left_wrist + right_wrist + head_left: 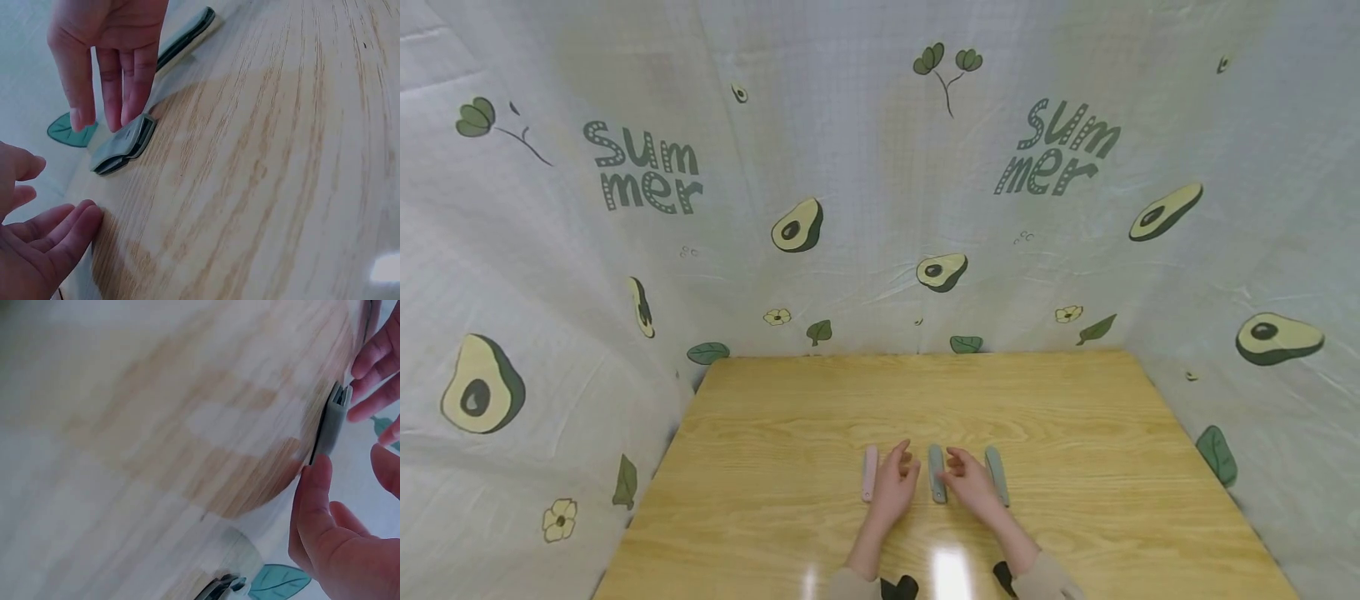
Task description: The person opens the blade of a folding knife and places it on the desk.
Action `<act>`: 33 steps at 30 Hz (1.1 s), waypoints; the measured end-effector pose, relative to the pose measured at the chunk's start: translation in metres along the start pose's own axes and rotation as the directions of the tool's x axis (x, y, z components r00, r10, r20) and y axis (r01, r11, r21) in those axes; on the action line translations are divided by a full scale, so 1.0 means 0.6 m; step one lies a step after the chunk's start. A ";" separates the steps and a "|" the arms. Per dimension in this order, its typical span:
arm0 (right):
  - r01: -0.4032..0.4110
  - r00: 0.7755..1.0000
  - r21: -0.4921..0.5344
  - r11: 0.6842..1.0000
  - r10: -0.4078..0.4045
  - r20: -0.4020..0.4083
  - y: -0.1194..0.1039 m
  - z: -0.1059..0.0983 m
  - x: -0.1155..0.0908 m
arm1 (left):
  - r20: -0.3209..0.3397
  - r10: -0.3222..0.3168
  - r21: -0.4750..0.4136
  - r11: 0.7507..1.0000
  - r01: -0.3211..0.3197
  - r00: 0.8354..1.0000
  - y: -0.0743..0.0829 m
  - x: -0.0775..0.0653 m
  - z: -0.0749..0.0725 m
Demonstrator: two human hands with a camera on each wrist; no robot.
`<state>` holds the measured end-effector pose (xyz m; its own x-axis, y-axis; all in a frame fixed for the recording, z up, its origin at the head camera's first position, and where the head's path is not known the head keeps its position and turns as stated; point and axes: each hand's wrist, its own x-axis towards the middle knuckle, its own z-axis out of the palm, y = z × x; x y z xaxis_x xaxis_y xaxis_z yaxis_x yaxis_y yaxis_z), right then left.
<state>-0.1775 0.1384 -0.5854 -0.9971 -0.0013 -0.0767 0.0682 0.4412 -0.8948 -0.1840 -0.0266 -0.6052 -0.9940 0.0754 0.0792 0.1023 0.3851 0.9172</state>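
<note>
Three slim folded tools with rounded ends lie apart in a row on the table: a pink one [870, 473], a middle grey-green one [936, 473] and a right grey-green one [997, 477]. My left hand [897, 485] hovers between the pink tool and the middle one, fingers relaxed and holding nothing. The right hand [972, 485] is beside the middle tool, its fingers loosely bent; in the right wrist view a fingertip [321, 465] overlaps the tool's near end. Slots along the edges of the middle tool [128, 145] show in the left wrist view. My right wrist partly covers the right tool.
The wooden table [790, 408] meets a pale cloth [865, 167] printed with avocados and leaves, hanging at the back and both sides. Light glares off the table's front [950, 571]. Dark straps [898, 587] circle my wrists by the beige sleeves.
</note>
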 end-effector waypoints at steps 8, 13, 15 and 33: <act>0.013 1.000 0.010 1.000 -0.013 -0.011 -0.007 0.010 0.005 | 0.041 -0.017 -0.090 0.996 0.021 0.999 0.005 0.005 0.005; 0.008 1.000 -0.003 1.000 -0.008 -0.007 -0.007 0.013 0.007 | 0.071 -0.011 -0.119 0.993 0.019 0.997 0.006 0.007 0.009; -0.007 1.000 0.008 1.000 0.007 -0.003 -0.007 0.013 0.007 | 0.080 -0.007 -0.121 0.993 0.017 0.997 0.006 0.007 0.013; -0.045 0.999 0.106 0.993 0.047 -0.018 -0.013 0.017 0.004 | -0.062 -0.092 -0.199 0.977 0.078 0.994 0.017 0.009 0.038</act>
<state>-0.1803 0.1259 -0.5829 -0.9932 0.0359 -0.1107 0.1163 0.3431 -0.9321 -0.1876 -0.0014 -0.6043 -0.9997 -0.0176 0.0183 0.0144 0.1989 0.9799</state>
